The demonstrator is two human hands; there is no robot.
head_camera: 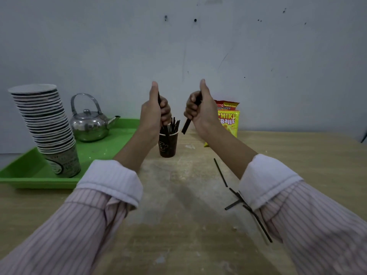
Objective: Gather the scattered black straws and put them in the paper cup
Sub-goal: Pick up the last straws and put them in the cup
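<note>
A dark paper cup (168,144) stands upright on the wooden table, with several black straws (174,125) sticking out of it. My left hand (154,112) is directly above the cup, fist closed on black straws whose lower ends reach into the cup. My right hand (200,109) hovers just right of the cup, closed around a small bundle of black straws (186,126) that points down toward the rim. Several loose black straws (220,172) lie on the table under my right forearm, some partly hidden by the sleeve.
A green tray (23,177) at the left holds a tall stack of paper cups (42,120) and a steel kettle (89,124). Yellow and red snack bags (228,120) stand against the wall behind my right hand.
</note>
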